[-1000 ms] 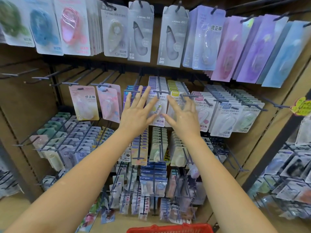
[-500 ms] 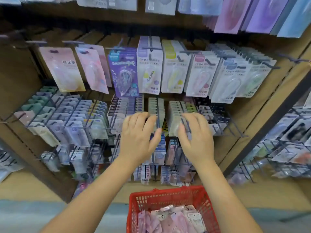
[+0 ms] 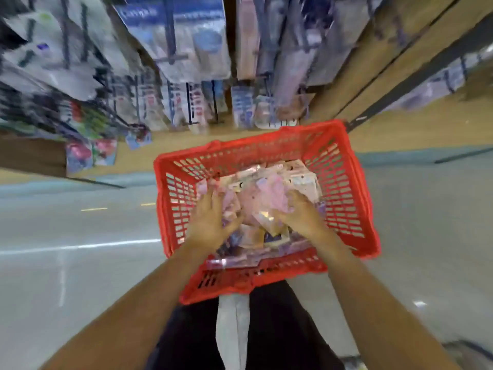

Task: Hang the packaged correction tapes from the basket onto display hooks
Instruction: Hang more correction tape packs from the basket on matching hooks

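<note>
Both hands have dropped from the blurred display hooks [image 3: 170,57] into the red plastic mesh basket [image 3: 344,188], left hand [image 3: 210,217] and right hand [image 3: 301,212] now curled among the pink packaged correction tapes [image 3: 269,188] beneath them, grip unclear.

blurred "campus" on a blue hanging pack [image 3: 149,12] (nothing else can be read).

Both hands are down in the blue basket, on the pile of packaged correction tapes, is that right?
Not quite: the basket is red, not blue. The head view shows the left hand and the right hand down inside it, on the pile of packaged correction tapes.
</note>
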### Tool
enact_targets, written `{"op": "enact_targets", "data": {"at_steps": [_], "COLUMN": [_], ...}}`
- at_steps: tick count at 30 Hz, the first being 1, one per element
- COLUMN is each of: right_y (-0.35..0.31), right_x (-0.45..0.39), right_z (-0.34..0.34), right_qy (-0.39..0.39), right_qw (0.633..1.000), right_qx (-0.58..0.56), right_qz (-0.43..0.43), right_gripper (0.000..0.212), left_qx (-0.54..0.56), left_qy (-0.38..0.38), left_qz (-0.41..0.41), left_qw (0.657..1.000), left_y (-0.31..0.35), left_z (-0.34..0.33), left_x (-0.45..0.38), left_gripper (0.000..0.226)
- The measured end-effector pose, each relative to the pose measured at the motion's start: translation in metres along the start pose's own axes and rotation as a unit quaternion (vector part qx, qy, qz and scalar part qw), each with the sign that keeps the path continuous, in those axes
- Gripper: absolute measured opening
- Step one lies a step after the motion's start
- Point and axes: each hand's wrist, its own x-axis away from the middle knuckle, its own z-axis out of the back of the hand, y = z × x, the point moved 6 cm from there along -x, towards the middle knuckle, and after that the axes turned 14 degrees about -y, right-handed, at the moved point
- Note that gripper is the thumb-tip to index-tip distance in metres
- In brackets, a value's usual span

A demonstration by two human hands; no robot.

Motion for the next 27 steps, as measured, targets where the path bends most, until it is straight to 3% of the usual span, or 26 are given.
{"op": "enact_targets", "data": {"at_steps": [4,7,9,13,15,19,21,25,27], "right_y": [0.05,0.042,0.036,0.02,0.019,0.021,0.017,0.012,0.012], "right_x": [-0.038,-0.043,-0.052,-0.069,-0.077,-0.088,-0.084,-0.079,-0.078], "right_z": [-0.019,-0.005,-0.001,0.008,0.01,0.0,-0.007,-0.017,-0.015], "right_qy": [0.038,0.075,0.05,0.015,0.006,-0.039,-0.056,-0.103,-0.121], "right_qw": [0.999,0.997,0.996,0.989,0.989,0.998,0.998,0.992,0.99], "right_qx": [0.03,0.024,0.06,0.12,0.124,0.017,-0.037,-0.07,-0.074], "right_qz": [-0.014,-0.021,-0.047,-0.08,-0.081,-0.04,-0.01,0.018,0.014], "right_gripper": [0.093,0.103,0.105,0.091,0.086,0.076,0.075,0.048,0.06], "left_qx": [0.057,0.115,0.152,0.184,0.2,0.176,0.224,0.304,0.283], "left_qy": [-0.009,-0.021,-0.032,0.055,0.041,0.07,0.088,0.078,0.087], "left_qz": [0.053,0.127,0.175,0.178,0.194,0.201,0.192,0.185,0.185], "left_qw": [0.997,0.985,0.972,0.965,0.96,0.961,0.952,0.931,0.937], "left_y": [-0.027,-0.033,-0.031,-0.03,-0.033,-0.041,-0.042,-0.037,-0.033], "left_z": [-0.051,-0.068,-0.07,-0.057,-0.054,-0.045,-0.046,-0.051,-0.052], "left_x": [-0.009,-0.018,-0.024,-0.031,-0.036,-0.044,-0.045,-0.047,-0.048], "left_gripper": [0.116,0.129,0.131,0.111,0.104,0.084,0.072,0.049,0.043]}}
